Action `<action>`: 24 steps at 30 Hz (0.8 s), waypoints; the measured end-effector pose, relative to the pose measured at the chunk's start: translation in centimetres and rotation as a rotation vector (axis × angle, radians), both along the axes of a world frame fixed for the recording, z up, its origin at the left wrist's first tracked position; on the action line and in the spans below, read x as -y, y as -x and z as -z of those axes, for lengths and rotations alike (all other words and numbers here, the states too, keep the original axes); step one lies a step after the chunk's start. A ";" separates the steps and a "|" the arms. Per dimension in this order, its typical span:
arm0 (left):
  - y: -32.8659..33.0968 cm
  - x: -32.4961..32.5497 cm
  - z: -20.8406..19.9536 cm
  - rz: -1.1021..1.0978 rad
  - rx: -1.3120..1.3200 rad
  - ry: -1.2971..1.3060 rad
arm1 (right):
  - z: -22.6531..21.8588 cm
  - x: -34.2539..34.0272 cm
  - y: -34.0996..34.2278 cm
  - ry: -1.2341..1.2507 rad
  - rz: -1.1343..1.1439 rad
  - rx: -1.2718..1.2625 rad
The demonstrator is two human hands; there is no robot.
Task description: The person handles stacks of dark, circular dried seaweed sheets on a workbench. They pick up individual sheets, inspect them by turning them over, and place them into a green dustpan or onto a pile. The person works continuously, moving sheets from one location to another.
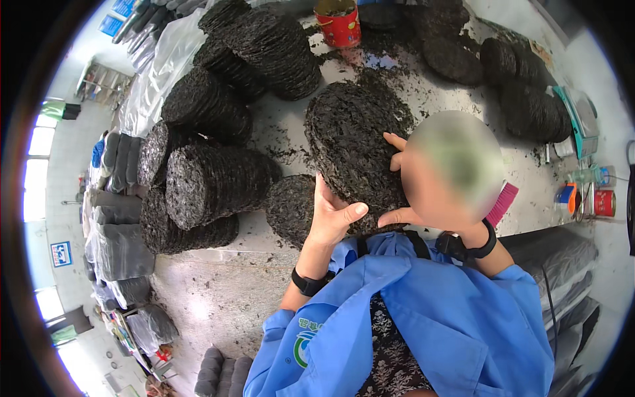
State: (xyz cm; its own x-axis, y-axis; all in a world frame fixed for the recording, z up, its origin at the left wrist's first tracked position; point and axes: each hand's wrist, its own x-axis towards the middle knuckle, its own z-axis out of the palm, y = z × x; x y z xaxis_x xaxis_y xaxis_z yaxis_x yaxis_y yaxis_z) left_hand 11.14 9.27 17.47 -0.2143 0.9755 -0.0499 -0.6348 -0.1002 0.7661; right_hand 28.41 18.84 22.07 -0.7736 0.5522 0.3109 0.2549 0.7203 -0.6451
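Observation:
A thick, dark round cake of dried seaweed (354,142) is tilted up over the table edge in front of me. My left hand (333,217) grips its lower left rim, thumb at the near side. On its right side, the fingers and thumb of my right hand (413,182) press against the cake; a blurred patch covers much of that hand. Another dark seaweed cake (290,206) lies just left of my left hand. Loose seaweed scraps (387,86) are scattered behind the held cake.
Tall stacks of seaweed cakes (218,182) lean at the left, with more cakes (532,109) at the right. A red bucket (338,25) stands at the back. Near the right edge are a teal scale (577,122), a red can (604,202) and a pink brush (503,202).

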 end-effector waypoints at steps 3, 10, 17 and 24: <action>0.5 0.1 1.4 0.022 0.047 -0.023 | -0.4 0.0 -0.2 0.136 0.043 -0.067; 1.8 0.7 1.7 -0.097 0.235 -0.004 | 2.5 -2.2 -2.6 0.502 0.633 -0.651; 3.7 2.3 4.5 -0.131 0.382 0.016 | 3.7 -5.9 -5.6 0.590 0.635 -1.051; 4.2 3.1 4.6 -0.169 0.418 0.019 | 4.9 -6.6 -5.6 0.468 0.665 -0.956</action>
